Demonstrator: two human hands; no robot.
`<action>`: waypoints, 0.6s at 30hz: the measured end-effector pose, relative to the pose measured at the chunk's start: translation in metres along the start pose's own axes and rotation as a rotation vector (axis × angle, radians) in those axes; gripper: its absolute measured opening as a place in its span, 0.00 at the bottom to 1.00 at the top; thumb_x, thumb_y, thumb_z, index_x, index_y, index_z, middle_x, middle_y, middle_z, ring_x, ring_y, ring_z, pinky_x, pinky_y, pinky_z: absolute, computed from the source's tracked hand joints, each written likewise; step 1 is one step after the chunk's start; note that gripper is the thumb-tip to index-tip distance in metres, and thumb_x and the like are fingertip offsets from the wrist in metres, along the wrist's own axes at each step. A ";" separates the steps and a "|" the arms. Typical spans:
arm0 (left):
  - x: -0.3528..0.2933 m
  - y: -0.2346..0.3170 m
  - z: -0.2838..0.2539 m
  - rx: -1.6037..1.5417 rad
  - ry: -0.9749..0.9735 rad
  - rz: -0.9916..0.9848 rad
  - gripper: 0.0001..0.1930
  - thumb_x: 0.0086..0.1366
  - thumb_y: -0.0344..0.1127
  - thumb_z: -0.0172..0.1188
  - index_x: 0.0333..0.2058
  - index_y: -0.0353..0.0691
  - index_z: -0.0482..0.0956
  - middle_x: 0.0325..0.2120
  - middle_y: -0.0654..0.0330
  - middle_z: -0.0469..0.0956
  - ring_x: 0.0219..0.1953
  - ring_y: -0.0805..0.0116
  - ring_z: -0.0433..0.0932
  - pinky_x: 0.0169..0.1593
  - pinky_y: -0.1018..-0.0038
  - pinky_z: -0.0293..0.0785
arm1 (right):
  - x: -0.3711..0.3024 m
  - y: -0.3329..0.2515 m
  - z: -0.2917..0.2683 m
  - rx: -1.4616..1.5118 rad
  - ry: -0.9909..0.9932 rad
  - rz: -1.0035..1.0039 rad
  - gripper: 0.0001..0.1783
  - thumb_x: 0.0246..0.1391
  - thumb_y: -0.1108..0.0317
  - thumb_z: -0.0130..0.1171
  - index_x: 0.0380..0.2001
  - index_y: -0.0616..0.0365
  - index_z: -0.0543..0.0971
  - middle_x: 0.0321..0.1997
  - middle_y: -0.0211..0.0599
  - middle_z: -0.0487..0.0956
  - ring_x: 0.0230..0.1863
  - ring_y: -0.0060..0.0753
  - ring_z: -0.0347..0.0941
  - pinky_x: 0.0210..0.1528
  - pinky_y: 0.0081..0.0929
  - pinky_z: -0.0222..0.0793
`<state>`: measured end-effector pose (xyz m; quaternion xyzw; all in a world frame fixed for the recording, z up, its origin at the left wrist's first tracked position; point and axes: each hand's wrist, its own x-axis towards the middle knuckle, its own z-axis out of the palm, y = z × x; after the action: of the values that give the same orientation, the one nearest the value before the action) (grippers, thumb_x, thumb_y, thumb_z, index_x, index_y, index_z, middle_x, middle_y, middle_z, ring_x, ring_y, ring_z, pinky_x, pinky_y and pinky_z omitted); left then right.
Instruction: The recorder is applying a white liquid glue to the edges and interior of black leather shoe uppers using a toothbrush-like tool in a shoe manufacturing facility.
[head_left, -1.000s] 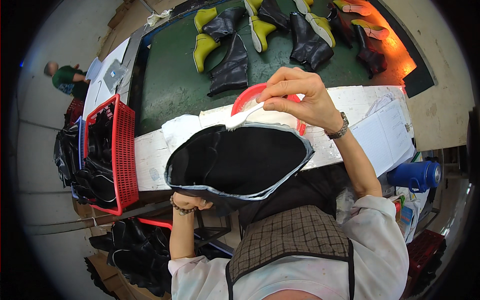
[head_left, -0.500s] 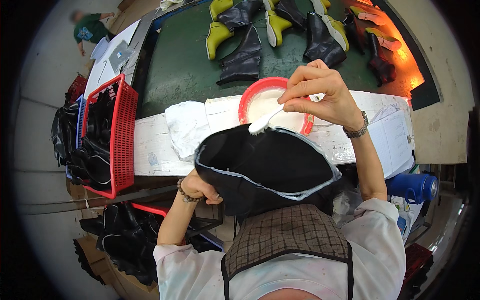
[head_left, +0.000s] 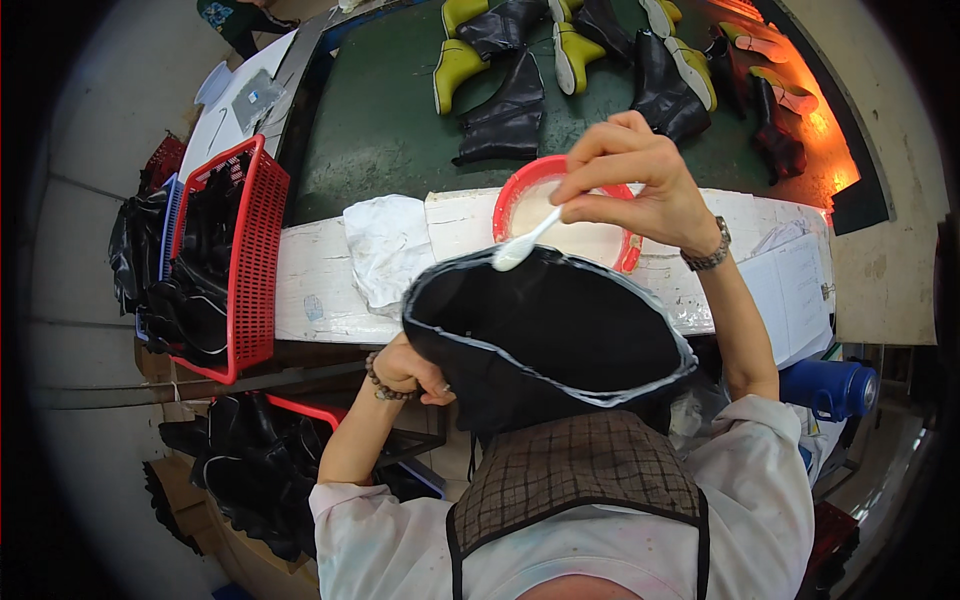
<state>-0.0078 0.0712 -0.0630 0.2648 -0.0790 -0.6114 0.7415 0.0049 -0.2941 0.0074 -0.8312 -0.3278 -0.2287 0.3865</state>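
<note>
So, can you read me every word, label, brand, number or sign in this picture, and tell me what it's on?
Nothing here is legible enough to quote.
White paper, on the right: faint marks, too small to read.
White bench: a small bluish stamp near the red basket, too small to read.
Green shirt at upper left: a pale print, blurred and cut off.

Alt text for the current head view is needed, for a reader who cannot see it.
A person's right hand holds a small white brush at the edge of a pale-rimmed, open black piece, with the left hand against its side. Beyond are a red bowl of whitish liquid and boots on a green surface.
</note>
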 end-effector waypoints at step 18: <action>-0.043 0.002 -0.033 0.165 0.255 0.492 0.40 0.44 0.11 0.53 0.62 0.29 0.66 0.38 0.39 0.80 0.17 0.59 0.70 0.17 0.68 0.64 | -0.114 0.025 0.016 0.295 0.462 0.570 0.03 0.56 0.75 0.70 0.34 0.61 0.87 0.36 0.29 0.81 0.35 0.17 0.74 0.37 0.15 0.69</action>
<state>-0.0020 0.1222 -0.0815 0.3718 -0.0962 -0.3667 0.8474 -0.0519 -0.3353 -0.0868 -0.7510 -0.0173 -0.2438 0.6135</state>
